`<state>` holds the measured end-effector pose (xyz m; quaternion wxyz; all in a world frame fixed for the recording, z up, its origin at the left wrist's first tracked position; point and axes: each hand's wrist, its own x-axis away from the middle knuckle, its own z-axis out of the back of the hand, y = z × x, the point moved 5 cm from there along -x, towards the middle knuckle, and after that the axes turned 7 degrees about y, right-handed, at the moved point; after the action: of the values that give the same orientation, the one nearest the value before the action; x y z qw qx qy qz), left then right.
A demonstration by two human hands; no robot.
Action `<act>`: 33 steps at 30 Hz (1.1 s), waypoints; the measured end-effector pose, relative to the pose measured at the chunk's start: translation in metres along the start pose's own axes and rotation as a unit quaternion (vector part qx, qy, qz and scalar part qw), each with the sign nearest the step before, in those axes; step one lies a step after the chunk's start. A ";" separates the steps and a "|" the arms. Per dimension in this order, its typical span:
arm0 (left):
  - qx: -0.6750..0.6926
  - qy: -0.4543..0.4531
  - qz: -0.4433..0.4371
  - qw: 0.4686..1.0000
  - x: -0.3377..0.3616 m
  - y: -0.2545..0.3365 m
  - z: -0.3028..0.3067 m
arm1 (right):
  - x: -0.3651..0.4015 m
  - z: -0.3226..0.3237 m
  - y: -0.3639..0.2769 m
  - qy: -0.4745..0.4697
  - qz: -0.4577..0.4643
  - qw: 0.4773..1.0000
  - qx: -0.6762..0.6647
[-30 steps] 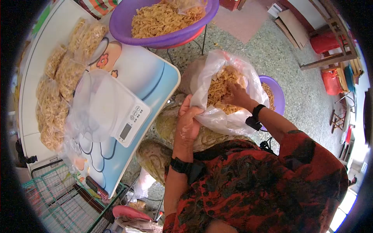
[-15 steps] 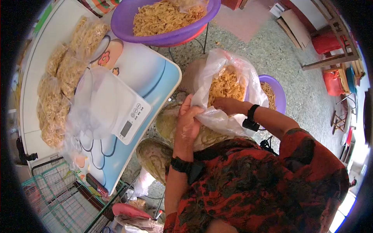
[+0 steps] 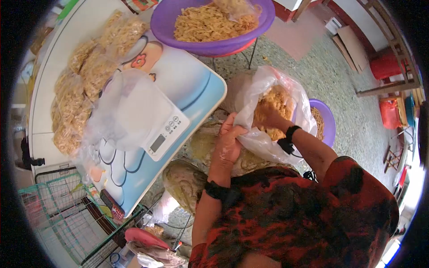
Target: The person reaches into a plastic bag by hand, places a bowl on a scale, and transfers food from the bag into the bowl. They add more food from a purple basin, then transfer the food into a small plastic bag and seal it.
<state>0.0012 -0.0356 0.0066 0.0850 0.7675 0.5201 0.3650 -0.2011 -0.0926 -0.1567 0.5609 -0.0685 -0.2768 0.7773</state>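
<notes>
A large clear plastic bag (image 3: 260, 144) of golden-brown crispy snack pieces (image 3: 278, 99) stands in front of my knees, its mouth spread wide. My left hand (image 3: 229, 142) pinches the bag's near-left rim between thumb and fingers. Inside the bag, my right hand (image 3: 271, 118) is down among the snack pieces; its fingers are blurred and partly hidden, so what they hold cannot be made out. A white digital scale (image 3: 167, 129) lies on the table to the left, with an empty-looking clear bag (image 3: 117, 117) draped over it.
Several filled snack bags (image 3: 73, 111) line the far left of the cartoon-printed table (image 3: 196, 76). A purple basin (image 3: 196, 43) of snack pieces stands beyond it. Another purple basin (image 3: 329, 125) sits right of the bag. A phone (image 3: 111, 204) lies near the table corner, beside a wire cage (image 3: 53, 214).
The whole view has shifted, moving things rightward in the picture. My right hand has moved further into the snack pieces and is blurred by motion. My left hand keeps its grip on the bag's rim.
</notes>
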 end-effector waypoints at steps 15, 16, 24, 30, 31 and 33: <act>0.002 -0.008 -0.014 1.000 0.007 -0.001 -0.002 | 0.034 0.007 -0.015 -0.041 0.036 0.994 0.090; 0.002 -0.013 -0.015 1.000 0.006 -0.002 0.000 | 0.035 0.015 -0.011 -0.026 0.024 0.997 0.067; 0.029 -0.019 -0.017 0.999 0.005 -0.004 0.001 | 0.047 0.059 0.025 0.052 -0.136 0.988 -0.050; 0.017 -0.034 -0.028 0.999 0.010 -0.002 -0.006 | 0.067 0.026 0.033 0.115 -0.133 0.984 0.027; 0.017 -0.042 -0.024 0.999 0.008 -0.004 -0.005 | 0.071 0.019 0.025 0.129 -0.112 0.985 0.016; 0.010 -0.048 -0.020 0.999 0.007 -0.003 -0.006 | 0.066 0.014 0.008 0.107 -0.048 0.993 0.011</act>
<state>-0.0038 -0.0299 0.0127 0.1098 0.7747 0.5339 0.3206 -0.2379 -0.0389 -0.1356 0.6244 -0.1320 -0.2096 0.7408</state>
